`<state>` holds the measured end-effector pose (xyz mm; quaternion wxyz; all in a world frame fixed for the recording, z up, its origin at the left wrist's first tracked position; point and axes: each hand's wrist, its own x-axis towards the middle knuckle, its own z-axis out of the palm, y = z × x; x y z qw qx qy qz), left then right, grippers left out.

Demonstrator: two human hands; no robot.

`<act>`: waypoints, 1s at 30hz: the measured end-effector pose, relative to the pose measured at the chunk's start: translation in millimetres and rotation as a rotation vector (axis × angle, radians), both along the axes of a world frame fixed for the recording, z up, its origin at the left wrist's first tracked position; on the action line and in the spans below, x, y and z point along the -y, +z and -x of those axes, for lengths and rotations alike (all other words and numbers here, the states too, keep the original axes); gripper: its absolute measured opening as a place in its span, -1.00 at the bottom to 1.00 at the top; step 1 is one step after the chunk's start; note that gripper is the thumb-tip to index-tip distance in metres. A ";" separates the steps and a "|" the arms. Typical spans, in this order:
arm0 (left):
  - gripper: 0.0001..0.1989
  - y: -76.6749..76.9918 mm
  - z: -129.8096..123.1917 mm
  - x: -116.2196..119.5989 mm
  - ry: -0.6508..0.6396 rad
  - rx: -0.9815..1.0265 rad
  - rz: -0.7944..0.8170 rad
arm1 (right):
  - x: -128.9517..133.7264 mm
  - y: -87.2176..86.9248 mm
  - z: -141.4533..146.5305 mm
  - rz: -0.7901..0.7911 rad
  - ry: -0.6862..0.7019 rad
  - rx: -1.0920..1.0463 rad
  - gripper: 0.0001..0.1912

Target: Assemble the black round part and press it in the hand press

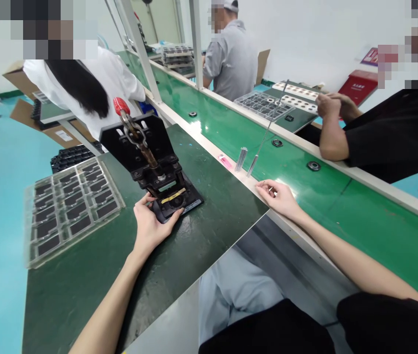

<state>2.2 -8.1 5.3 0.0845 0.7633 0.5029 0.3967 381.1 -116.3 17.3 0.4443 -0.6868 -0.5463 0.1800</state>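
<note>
A black toggle-clamp fixture (146, 152) with a red-tipped handle stands on the dark green table, its upper plate tilted up. My left hand (152, 223) grips the front of its base, thumb on the near edge and fingers at the left side. A yellow strip (174, 195) crosses the dark round part in the fixture. My right hand (278, 196) is over the conveyor's pale rail, fingers curled together; whatever they may hold is hidden. Just beyond that hand, metal pins or strips (241, 159) stand in a bundle beside a thin rod (255, 164) and a pink item (225, 161).
Left of the fixture lies a clear tray (74, 204) of flat dark parts. Black ring-shaped parts (314, 166) sit on the green conveyor (363, 211). One co-worker (234, 59) sits across it, another person's hands (332, 108) are at the right, and a white-clad person (120, 73) is at left.
</note>
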 end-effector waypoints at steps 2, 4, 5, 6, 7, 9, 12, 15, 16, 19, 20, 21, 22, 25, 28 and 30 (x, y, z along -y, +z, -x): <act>-0.24 0.2 -0.2 0.2 -0.003 -0.003 -0.011 | 0.1 0.4 -0.2 0.000 0.005 -0.016 -0.56; -0.25 0.9 -0.2 0.4 -0.005 -0.005 -0.018 | 0.0 0.7 -0.6 -0.007 0.009 -0.025 -0.59; -0.25 1.3 0.0 0.4 -0.005 -0.007 -0.019 | 0.0 0.8 -0.9 -0.012 0.007 -0.028 -0.60; -0.26 1.9 0.2 0.5 -0.008 -0.011 -0.018 | 0.1 0.8 -1.2 -0.017 0.001 -0.030 -0.61; -0.26 2.4 0.5 0.5 -0.013 -0.015 -0.015 | 0.2 0.8 -1.5 -0.020 -0.006 -0.031 -0.62; -0.28 3.4 1.1 0.5 -0.023 -0.024 -0.009 | 0.6 0.8 -1.9 -0.023 -0.021 -0.030 -0.64; -0.28 4.2 1.3 0.8 -0.022 -0.024 0.004 | 1.3 1.3 -2.1 -0.014 -0.022 -0.020 -0.67; -0.25 4.8 0.8 2.0 -0.006 -0.015 0.028 | 1.8 2.4 -2.4 -0.005 -0.020 -0.003 -0.68; -0.25 5.1 0.7 2.5 -0.002 -0.013 0.038 | 1.9 2.8 -2.7 -0.005 -0.019 0.004 -0.68; -0.25 6.5 0.6 3.7 0.000 -0.012 0.063 | 2.3 3.1 -4.0 -0.009 -0.014 0.024 -0.68; -0.25 7.0 0.6 3.9 -0.001 -0.014 0.067 | 2.4 3.0 -4.5 -0.010 -0.015 0.030 -0.68; -0.25 7.5 0.7 4.1 -0.001 -0.017 0.070 | 2.5 2.7 -5.1 -0.011 -0.018 0.035 -0.67; -0.25 8.0 0.9 4.1 -0.001 -0.018 0.070 | 2.6 2.3 -5.6 -0.010 -0.023 0.038 -0.66; -0.26 8.6 0.9 4.2 0.000 -0.016 0.066 | 2.3 0.6 -6.9 -0.001 -0.039 0.040 -0.64; -0.27 8.1 0.8 4.0 0.002 -0.012 0.067 | 1.7 -1.2 -7.8 0.006 -0.048 0.037 -0.62; -0.26 7.4 0.9 3.5 0.002 -0.013 0.069 | 1.2 -2.1 -8.3 0.007 -0.053 0.036 -0.61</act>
